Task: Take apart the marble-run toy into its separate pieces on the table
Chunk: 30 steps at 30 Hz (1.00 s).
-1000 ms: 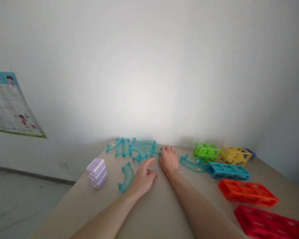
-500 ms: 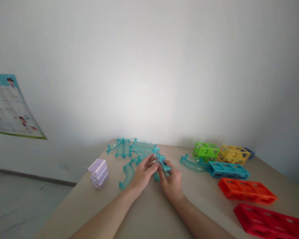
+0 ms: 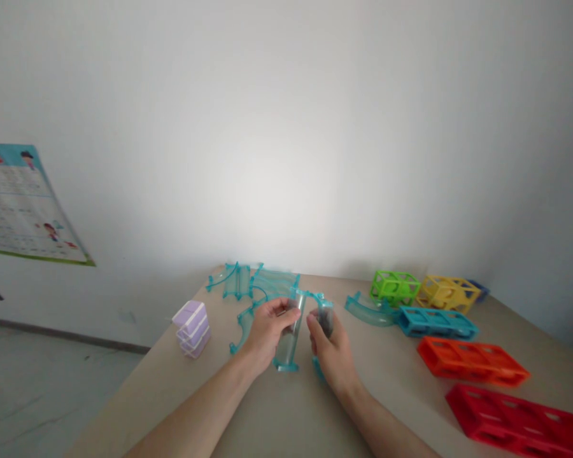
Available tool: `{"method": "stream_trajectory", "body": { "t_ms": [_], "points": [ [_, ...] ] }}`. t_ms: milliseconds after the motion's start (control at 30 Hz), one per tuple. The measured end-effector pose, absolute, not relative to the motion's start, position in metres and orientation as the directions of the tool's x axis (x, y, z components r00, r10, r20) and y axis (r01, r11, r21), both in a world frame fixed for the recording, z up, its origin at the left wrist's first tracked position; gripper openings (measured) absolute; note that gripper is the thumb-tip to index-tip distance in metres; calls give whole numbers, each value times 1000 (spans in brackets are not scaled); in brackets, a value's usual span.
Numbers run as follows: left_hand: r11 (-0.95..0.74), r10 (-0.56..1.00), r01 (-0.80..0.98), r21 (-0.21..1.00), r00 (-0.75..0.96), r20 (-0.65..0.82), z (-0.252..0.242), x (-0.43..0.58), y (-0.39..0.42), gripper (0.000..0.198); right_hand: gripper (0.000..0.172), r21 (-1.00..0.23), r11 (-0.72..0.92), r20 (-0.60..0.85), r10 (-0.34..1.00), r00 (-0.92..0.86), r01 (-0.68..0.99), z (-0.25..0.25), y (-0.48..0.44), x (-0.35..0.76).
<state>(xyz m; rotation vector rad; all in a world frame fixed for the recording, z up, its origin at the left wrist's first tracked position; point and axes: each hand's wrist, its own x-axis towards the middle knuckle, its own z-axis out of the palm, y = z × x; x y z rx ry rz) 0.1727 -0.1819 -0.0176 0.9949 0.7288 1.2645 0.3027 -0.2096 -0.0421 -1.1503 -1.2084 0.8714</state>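
Note:
My left hand (image 3: 268, 327) is closed around a straight, see-through teal track piece (image 3: 289, 343), thumb on its near face. The piece slants, its lower end towards me. Just to the right, my right hand (image 3: 332, 343) grips a second see-through teal track piece (image 3: 325, 308); my fingers and palm cover much of it. The upper ends of the two pieces are close together; whether they touch I cannot tell. Beyond my left hand lies a curved teal track piece (image 3: 243, 324), partly hidden by that hand.
More teal track pieces (image 3: 274, 280) lie by the wall. A lilac block stack (image 3: 192, 327) stands left. On the right are a curved track (image 3: 370, 312) and open-frame blocks: green (image 3: 394, 287), yellow (image 3: 446, 291), teal (image 3: 437, 322), orange (image 3: 472, 360) and red (image 3: 520, 420).
The teal pieces were bunched between my fingers. Now my hands are slightly further apart, each with one piece, and the left piece has turned so its length shows.

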Motion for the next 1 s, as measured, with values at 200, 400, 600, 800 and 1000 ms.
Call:
{"method": "stream_trajectory", "body": {
  "t_ms": [200,400,600,800,1000],
  "points": [
    [-112,978,-364,925,124,167,-24,174,-180,18,25,-985,174,171,975,139,-6,-47,-212,300],
    [-104,930,-355,929,296,217,-22,174,-185,17,36,-987,157,155,986,62,-30,-41,-217,297],
    [-98,965,-396,913,186,184,-22,173,-184,27,35,-972,223,224,975,-7,-74,-42,-219,300],
    [-91,978,-425,901,134,162,-20,174,-187,48,32,-966,247,252,966,-58,-79,-44,-214,298],
    [-190,976,-346,919,32,213,-21,172,-180,41,31,-973,228,230,970,-82,-33,-42,-217,299]
  ]
}}
